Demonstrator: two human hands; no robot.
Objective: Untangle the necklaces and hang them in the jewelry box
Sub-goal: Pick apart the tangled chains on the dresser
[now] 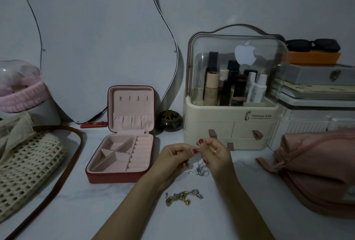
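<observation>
A red jewelry box (123, 177) lies open on the white table, its pink lid upright with a row of small hooks (133, 98). To its right, my left hand (172, 156) and my right hand (215, 153) are raised close together, each pinching a thin silver necklace (200, 168) whose chain and pendant dangle below the fingers. A tangled heap of gold and silver necklaces (182, 196) lies on the table below my hands, apart from them.
A cream cosmetics organiser (230, 124) with a clear dome stands just behind my hands. A pink pouch (315, 170) sits at the right, a woven bag (25, 164) with a brown strap at the left. A dark round pot (170, 120) stands beside the box lid.
</observation>
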